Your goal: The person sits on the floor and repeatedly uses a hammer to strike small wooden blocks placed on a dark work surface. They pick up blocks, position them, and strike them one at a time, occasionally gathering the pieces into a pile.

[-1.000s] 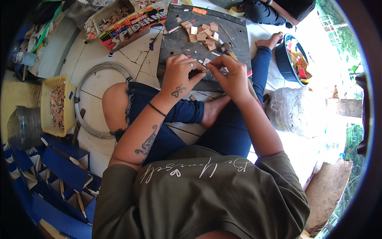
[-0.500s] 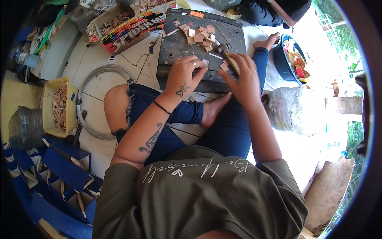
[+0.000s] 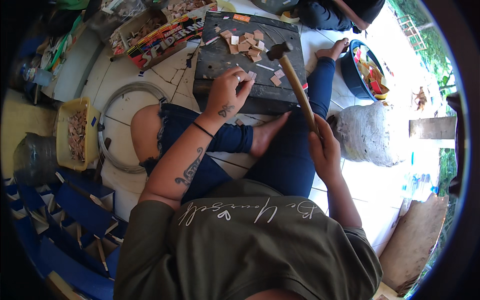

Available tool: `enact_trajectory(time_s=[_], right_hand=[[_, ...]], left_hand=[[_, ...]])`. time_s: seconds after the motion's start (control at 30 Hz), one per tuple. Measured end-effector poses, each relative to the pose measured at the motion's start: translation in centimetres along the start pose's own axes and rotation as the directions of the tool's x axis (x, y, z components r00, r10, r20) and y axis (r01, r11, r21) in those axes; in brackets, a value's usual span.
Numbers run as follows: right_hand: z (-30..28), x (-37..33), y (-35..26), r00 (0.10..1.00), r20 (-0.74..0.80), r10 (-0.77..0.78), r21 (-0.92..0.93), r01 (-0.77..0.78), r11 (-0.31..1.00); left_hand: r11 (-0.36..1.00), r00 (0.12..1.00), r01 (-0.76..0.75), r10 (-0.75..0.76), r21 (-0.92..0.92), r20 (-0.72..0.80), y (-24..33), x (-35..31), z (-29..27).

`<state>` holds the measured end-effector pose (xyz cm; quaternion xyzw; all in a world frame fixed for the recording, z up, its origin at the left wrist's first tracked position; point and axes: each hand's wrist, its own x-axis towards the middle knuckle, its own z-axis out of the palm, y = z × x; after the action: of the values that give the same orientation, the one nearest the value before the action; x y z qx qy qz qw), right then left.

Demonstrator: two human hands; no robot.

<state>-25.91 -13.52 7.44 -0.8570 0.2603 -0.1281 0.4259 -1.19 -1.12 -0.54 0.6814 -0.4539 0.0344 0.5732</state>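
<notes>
I count one hammer [image 3: 296, 86] and one black block [image 3: 220, 52]. Near the block's near right corner are two loose small pieces [image 3: 275, 80]; toward its far edge, about a dozen, overlapping. Also one wire coil [image 3: 114, 159], one yellow bin [image 3: 92, 143], one blue basin [image 3: 351, 80].

1. Floor: white tiles [image 3: 112, 75] with dark joints; cracks [image 3: 174, 76] noted on the far left.
2. Left: yellowish surface [image 3: 25, 117]; wall or furniture, not determinable.
3. Right: strong daylight whitens the floor; green foliage [image 3: 420, 37] visible beyond, far right.
</notes>
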Motion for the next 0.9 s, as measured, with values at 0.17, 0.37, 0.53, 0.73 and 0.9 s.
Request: enact_trajectory(time_s=[0.17, 0.37, 0.53, 0.73, 0.9], right_hand=[[-1.2, -1.4, -3.2, 0.975, 0.020, -0.223, -0.205, 0.222, 0.953], [-0.7, -1.2, -3.6, 0.966, 0.048, -0.254, -0.299, 0.256, 0.919], [-0.3, -1.1, -3.1, 0.926, -0.017, -0.378, -0.301, 0.356, 0.885], [-0.5, -1.1, -3.1, 0.954, 0.025, -0.298, -0.302, 0.291, 0.908], [-0.3, -0.8, -2.8, 0.950, 0.014, -0.312, -0.285, 0.303, 0.909]], left_hand=[[1.000, 1.000, -0.009, 0.009, -0.017, -0.003, -0.3, -0.1, 0.1], [0.998, 0.998, -0.057, 0.057, 0.028, -0.007, -0.4, -0.2, 0.0], [0.999, 0.999, -0.049, 0.049, 0.022, -0.002, -0.8, -0.4, 0.2], [0.995, 0.996, -0.084, 0.084, 0.044, 0.015, -1.1, -0.3, 0.2], [0.998, 0.998, -0.054, 0.053, 0.035, 0.026, -0.9, -0.3, 0.1]])
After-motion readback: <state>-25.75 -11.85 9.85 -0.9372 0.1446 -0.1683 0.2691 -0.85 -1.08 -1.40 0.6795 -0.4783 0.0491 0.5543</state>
